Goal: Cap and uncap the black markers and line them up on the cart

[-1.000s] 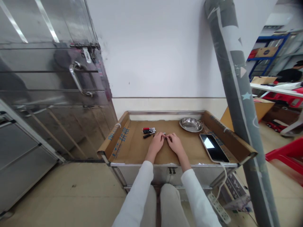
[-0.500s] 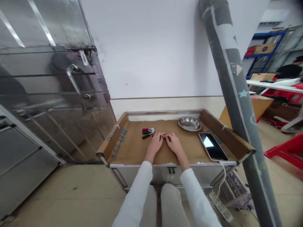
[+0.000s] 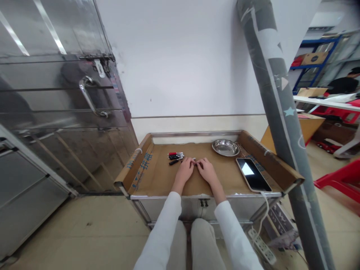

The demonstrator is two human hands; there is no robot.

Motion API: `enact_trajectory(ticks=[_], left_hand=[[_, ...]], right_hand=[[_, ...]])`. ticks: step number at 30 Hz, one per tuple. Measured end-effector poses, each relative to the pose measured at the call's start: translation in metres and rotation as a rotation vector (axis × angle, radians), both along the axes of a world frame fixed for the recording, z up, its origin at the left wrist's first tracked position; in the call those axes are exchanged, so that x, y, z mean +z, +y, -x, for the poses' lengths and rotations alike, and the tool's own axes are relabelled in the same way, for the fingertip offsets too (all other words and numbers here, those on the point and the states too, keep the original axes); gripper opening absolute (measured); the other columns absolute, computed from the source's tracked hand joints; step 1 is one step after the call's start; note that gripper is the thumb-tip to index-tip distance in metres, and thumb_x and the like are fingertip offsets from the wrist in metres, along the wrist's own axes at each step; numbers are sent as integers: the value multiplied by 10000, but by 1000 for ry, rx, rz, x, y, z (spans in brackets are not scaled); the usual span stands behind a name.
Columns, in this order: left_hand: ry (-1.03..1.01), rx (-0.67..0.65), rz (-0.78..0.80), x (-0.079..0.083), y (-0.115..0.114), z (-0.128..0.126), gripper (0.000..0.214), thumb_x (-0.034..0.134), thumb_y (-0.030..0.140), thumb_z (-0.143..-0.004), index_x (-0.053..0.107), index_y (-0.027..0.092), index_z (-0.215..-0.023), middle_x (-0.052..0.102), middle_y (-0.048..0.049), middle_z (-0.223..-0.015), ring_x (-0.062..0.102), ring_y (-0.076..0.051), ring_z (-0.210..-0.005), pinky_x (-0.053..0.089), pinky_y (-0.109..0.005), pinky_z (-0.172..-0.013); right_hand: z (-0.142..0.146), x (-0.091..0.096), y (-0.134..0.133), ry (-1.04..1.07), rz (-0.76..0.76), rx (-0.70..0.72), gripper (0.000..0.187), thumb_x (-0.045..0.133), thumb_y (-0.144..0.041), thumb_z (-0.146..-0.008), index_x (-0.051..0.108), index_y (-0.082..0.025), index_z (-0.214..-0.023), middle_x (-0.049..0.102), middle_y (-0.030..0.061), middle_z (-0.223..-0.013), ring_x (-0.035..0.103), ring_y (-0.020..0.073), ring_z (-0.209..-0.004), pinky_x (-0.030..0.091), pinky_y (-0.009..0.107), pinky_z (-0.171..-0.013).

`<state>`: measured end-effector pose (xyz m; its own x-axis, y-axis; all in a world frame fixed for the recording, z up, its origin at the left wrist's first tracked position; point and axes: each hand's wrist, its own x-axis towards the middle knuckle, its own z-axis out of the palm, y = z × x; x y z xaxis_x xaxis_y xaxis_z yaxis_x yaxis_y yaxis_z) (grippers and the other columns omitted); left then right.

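My left hand (image 3: pixel 185 169) and my right hand (image 3: pixel 206 169) meet over the cardboard-covered tabletop (image 3: pixel 160 180), fingertips nearly touching. Both are closed in a pinch. A small pale tip shows by the left fingers, but what they hold is too small and covered to name. Just left of my left hand lies a small bundle of pens: a red pen (image 3: pixel 174 153) on the far side, and black pens (image 3: pixel 174 161) nearer me. Their right ends come close to my left knuckles.
A round steel dish (image 3: pixel 225 147) stands at the back right. In front of it lies a phone (image 3: pixel 254 175) with a white cable (image 3: pixel 266 206). Cardboard walls (image 3: pixel 270 159) edge the sides. A grey roll (image 3: pixel 277 86) leans at the right, and a person sits far behind.
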<state>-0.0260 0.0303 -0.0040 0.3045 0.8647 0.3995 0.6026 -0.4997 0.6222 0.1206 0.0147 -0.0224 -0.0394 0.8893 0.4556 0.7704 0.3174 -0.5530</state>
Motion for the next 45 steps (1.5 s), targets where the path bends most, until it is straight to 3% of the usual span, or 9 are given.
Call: enact_trajectory(ticks=[31, 45], left_hand=[[21, 43, 47, 0, -2, -3, 181, 418, 107, -890, 574, 200, -886, 602, -63, -998, 593, -181, -923, 468, -334, -910], [40, 53, 46, 1, -2, -2, 188, 421, 102, -892, 584, 196, -895, 604, -56, -993, 592, -169, -936, 458, -316, -923]], right_hand=[[-5, -10, 7, 30, -23, 31, 209, 434, -226, -902, 641, -198, -918, 612, 70, -930, 590, 192, -888, 449, 309, -852], [-2, -6, 3, 26, -27, 17, 217, 429, -221, -899, 644, -195, -915, 614, 67, -924, 585, 185, -879, 443, 299, -846]])
